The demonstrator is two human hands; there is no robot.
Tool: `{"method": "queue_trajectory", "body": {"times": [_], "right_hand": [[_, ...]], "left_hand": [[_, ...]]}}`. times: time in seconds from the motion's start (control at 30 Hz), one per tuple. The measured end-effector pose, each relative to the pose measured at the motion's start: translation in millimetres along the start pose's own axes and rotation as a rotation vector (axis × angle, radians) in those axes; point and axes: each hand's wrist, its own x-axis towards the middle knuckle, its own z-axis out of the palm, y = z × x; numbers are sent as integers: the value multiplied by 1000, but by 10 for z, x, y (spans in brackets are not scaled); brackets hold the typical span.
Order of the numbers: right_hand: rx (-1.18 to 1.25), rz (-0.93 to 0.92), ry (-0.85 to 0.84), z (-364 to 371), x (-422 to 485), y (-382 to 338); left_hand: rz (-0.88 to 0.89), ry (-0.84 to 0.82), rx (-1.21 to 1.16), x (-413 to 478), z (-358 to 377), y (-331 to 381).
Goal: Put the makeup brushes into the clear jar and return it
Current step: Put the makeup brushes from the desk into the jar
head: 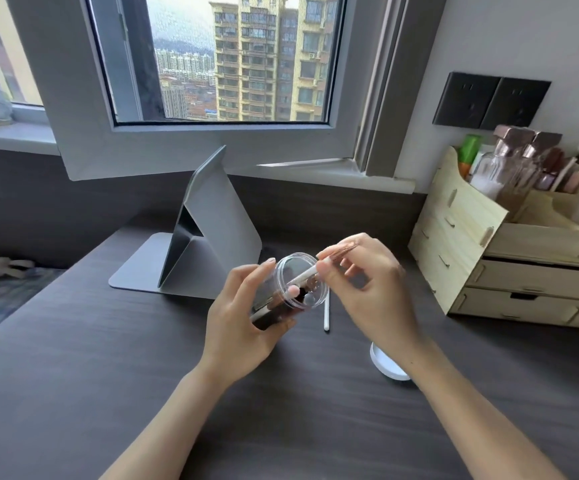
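Observation:
My left hand (239,317) grips the clear jar (295,282) and holds it tilted above the dark desk, mouth toward the right. A makeup brush (302,274) with a white handle and a rose-gold ferrule pokes into the jar's mouth, pinched between the fingers of my right hand (367,289). Inside the jar I can see another brush's white handle and dark bristles. One more white brush (326,315) lies on the desk just right of the jar, partly hidden behind it.
A white lid (385,367) lies on the desk under my right wrist. A grey folding tablet stand (208,233) sits behind the jar. A wooden drawer organizer (510,258) with bottles stands at the right. The dark desk (108,358) stretches to the left.

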Motion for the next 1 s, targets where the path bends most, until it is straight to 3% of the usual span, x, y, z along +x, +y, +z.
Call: {"method": "queue_trajectory", "body": {"times": [0.07, 0.13, 0.27, 0.33, 0.4, 0.47, 0.53, 0.6, 0.7, 0.9, 1.0], "right_hand": [[-76, -22, -34, 67, 20, 58], [6, 35, -83, 98, 38, 62], [594, 318, -213, 15, 120, 6], [811, 451, -151, -18, 177, 80], [664, 568, -35, 47, 223, 272], [235, 631, -11, 199, 241, 548], [-144, 633, -148, 365, 249, 765], [-358, 668, -289, 500, 256, 888], [-535, 668, -354, 618, 311, 973], [-620, 719, -488, 664, 419, 1000], [-620, 785, -466, 550, 417, 1061]], "left_hand": [[4, -10, -1, 0, -3, 3], [-6, -1, 1, 3, -9, 1], [-29, 38, 6, 19, -21, 3], [-41, 72, 4, 31, -27, 6], [-74, 110, 3, 43, -35, -2], [-125, 148, -7, 50, -45, -23], [-168, 171, -26, 55, -50, -43], [-181, 187, -38, 58, -50, -57], [-192, 191, -33, 59, -51, -74], [-178, 171, -7, 58, -43, -68], [-168, 163, 5, 66, -57, -50]]}}
